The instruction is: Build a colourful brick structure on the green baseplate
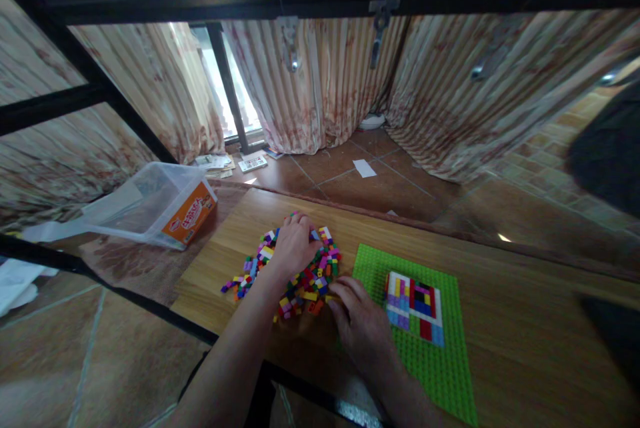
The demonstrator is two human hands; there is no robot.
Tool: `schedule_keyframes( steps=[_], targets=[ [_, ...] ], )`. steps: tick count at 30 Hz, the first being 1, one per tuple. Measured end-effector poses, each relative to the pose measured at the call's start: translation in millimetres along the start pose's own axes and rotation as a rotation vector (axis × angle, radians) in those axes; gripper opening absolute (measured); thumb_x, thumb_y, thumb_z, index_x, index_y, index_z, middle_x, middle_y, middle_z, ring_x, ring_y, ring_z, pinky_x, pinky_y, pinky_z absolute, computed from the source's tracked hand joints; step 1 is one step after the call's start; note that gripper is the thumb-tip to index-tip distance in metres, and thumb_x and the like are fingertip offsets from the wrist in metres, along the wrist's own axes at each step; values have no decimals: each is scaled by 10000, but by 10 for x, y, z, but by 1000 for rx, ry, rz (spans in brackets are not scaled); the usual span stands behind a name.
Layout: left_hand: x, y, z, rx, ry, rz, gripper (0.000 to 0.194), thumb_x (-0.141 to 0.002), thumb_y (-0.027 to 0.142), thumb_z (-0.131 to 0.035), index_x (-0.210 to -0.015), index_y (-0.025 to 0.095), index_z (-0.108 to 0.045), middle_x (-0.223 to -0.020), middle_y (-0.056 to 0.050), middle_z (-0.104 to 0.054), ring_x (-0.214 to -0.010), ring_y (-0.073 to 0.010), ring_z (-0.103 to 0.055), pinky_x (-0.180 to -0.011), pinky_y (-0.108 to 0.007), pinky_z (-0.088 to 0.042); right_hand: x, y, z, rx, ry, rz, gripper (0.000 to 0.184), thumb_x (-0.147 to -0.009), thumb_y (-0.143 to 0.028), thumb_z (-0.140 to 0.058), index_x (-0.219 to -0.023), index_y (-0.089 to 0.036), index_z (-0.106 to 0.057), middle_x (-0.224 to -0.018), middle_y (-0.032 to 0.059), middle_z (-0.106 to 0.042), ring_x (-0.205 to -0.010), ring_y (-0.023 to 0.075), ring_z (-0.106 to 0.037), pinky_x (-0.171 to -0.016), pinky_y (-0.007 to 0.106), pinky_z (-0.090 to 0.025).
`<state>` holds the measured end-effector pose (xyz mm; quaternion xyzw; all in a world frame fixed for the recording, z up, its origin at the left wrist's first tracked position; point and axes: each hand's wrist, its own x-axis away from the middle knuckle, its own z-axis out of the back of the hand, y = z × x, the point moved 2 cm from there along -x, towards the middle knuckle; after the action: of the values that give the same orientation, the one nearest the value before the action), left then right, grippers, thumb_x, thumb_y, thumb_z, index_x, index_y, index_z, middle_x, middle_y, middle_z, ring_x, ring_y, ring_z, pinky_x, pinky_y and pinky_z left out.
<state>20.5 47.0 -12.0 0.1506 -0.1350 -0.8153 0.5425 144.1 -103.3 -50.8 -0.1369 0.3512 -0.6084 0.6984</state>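
Observation:
My left hand (295, 243) lies palm down on a heap of small coloured bricks (310, 278) on a wooden table (510, 321), its fingers curled into the pile. My right hand (361, 321) rests at the heap's right edge, beside the left side of a green baseplate (435, 368), with its fingertips pinched at a yellow brick. On the baseplate stands a flat patch of joined bricks (414, 303) in white, yellow, purple, red, blue and black.
A clear plastic tub with an orange label (165, 205) lies to the left, off the table. Papers (364, 168) lie on the brown tile floor below striped curtains. Black frame bars cross the top and left of the view.

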Motion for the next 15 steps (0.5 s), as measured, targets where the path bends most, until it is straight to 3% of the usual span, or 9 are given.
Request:
schedule_keyframes(
  steps=[8, 12, 15],
  targets=[
    [79, -33, 59, 443, 33, 48, 37, -780, 164, -634, -768, 186, -606, -752, -9, -665, -750, -178, -625, -733, -302, -465, -28, -24, 24, -75, 59, 1, 223, -968, -161, -473, -1082, -212, -658, -1139, 92, -683, -990, 191, -693, -807, 292, -580],
    [111, -25, 94, 946, 121, 147, 159, -691, 233, -742, -782, 164, -632, -726, 18, -651, -687, -128, -604, -684, -253, -476, -63, -66, 103, -180, 140, -20, 211, -972, -198, -486, -1091, -206, -660, -1086, 81, -705, -1017, 189, -682, -873, 306, -558],
    [194, 98, 63, 1287, 43, 254, 329, -629, 295, -823, -884, 148, -677, -803, 5, -681, -689, -111, -619, -673, -238, -510, -96, -75, 208, -266, 192, -178, 190, -962, -278, -532, -1084, -205, -658, -1011, 63, -718, -894, 178, -689, -787, 294, -555]
  ],
)
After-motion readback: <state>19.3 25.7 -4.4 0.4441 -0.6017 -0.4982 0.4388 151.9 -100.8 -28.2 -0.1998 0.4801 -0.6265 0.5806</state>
